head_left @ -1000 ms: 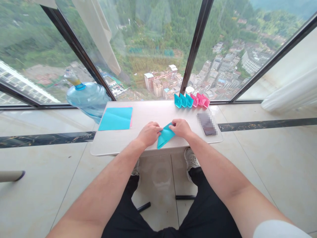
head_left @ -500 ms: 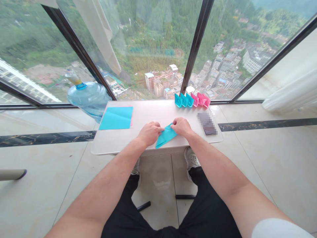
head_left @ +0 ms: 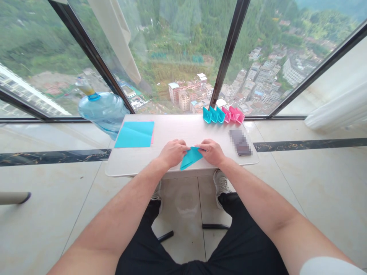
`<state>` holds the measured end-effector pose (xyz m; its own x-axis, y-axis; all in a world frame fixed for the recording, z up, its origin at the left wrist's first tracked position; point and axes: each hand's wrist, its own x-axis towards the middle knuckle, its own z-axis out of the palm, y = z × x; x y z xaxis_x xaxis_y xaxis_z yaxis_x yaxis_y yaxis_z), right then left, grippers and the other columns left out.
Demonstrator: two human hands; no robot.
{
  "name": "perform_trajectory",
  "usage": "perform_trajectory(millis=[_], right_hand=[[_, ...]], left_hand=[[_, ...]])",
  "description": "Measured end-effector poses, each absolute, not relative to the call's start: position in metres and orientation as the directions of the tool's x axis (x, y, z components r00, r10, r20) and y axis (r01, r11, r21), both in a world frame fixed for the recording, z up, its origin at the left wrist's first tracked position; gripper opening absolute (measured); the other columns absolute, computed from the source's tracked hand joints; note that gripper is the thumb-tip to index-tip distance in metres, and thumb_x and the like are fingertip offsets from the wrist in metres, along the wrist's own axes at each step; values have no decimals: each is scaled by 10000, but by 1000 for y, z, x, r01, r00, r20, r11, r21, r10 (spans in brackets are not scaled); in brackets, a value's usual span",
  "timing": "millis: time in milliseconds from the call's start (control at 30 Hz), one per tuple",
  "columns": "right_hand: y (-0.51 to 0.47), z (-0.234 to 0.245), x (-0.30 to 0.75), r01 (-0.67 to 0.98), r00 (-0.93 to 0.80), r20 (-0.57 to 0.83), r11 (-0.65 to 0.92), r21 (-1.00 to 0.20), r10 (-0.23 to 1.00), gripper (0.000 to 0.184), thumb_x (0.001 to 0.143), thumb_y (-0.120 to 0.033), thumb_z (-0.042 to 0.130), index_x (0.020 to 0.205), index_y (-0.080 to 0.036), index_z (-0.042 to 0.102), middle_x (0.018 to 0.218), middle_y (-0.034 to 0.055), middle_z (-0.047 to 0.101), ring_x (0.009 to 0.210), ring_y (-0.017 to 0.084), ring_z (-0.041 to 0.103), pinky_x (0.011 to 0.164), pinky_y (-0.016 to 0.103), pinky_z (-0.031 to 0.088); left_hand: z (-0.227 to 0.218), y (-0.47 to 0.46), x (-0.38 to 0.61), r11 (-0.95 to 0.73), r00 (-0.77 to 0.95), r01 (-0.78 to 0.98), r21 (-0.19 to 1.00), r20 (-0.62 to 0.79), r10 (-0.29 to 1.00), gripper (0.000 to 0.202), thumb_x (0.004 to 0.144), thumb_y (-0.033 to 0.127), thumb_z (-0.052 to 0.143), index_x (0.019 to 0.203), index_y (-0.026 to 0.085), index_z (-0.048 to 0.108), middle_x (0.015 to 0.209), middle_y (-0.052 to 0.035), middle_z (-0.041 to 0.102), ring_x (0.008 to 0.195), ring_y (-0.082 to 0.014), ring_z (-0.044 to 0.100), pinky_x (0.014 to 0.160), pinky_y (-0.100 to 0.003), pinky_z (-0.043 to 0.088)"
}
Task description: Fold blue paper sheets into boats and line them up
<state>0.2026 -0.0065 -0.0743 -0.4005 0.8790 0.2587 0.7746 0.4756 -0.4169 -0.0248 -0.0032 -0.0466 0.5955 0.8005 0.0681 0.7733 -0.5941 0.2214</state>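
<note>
The left hand (head_left: pixel 174 152) and right hand (head_left: pixel 212 151) both pinch the folded cyan paper (head_left: pixel 191 157) near the white table's (head_left: pixel 137 166) front edge; it looks part-folded; beyond, cyan paper boats (head_left: pixel 213 115) and pink paper boats (head_left: pixel 233 114) appear finished; at left, a cyan sheet (head_left: pixel 134 134) lies flat over pink paper (head_left: pixel 153 138), seemingly still unshaped.

Left hand (head_left: pixel 174 152) near right hand (head_left: pixel 212 152), both curled

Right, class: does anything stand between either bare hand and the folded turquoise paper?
Nothing visible does: the left hand and right hand both have fingers directly on the folded turquoise paper. The flat turquoise sheet lies off to the left, the dark rectangular phone to the right.
</note>
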Motion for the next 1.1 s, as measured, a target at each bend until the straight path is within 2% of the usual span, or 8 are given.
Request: perform_trajectory(millis=[167, 267, 367, 467, 800, 1100], right_hand=[[-4, -80, 203, 730, -488, 358, 597, -333, 796, 244, 918, -165, 622, 1036, -278, 803, 919, 43, 717, 878, 179, 601, 838, 286, 466], [-3, -81, 207, 691, -554, 426, 681, -242, 715, 242, 918, -142, 611, 995, -271, 801, 897, 44, 718, 834, 183, 572, 776, 296, 458], [-6, -79, 212, 656, -634, 438, 743, -132, 637, 257, 941, -135, 569, 1030, -250, 781, 921, 51, 724, 821, 188, 547, 759, 311, 451], [-10, -76, 219, 617, -699, 417, 784, -58, 581, 297, 933, -97, 545, 1096, -228, 755, 987, 61, 733, 856, 199, 546, 806, 333, 459], [-15, -70, 222, 583, -748, 384, 813, -10, 541, 289, 955, -117, 537, 1151, -208, 728, 1109, 78, 723, 972, 219, 547, 874, 362, 471], [-16, -72, 222, 533, -770, 416, 846, 1, 484, 274, 959, -123, 535, 1142, -202, 723, 1139, 92, 715, 1012, 227, 550, 877, 374, 490]], left_hand=[[-47, -3, -25, -611, 609, 772, 172, 73, 790, 275, 927, 257, 557, 1083, 298, 779, 1092, -47, 715, 977, -220, 638, 951, -360, 477], [-46, -3, -24, -605, 601, 780, 162, 75, 796, 286, 926, 260, 557, 1102, 309, 777, 1100, -40, 719, 967, -219, 639, 933, -356, 481], [-45, -4, -24, -591, 587, 790, 162, 77, 806, 300, 927, 264, 553, 1118, 323, 777, 1096, -33, 723, 966, -222, 639, 921, -354, 483], [-43, -5, -23, -583, 579, 795, 164, 77, 812, 304, 925, 264, 552, 1117, 330, 779, 1081, -27, 725, 956, -220, 637, 917, -351, 482], [-38, -8, -22, -570, 566, 806, 158, 72, 821, 266, 893, 358, 619, 1094, 307, 785, 1097, -38, 717, 991, -236, 635, 943, -364, 484], [-37, -9, -20, -550, 551, 813, 189, 57, 833, 289, 887, 353, 624, 1125, 298, 780, 1110, -44, 713, 1010, -232, 637, 982, -369, 475]])
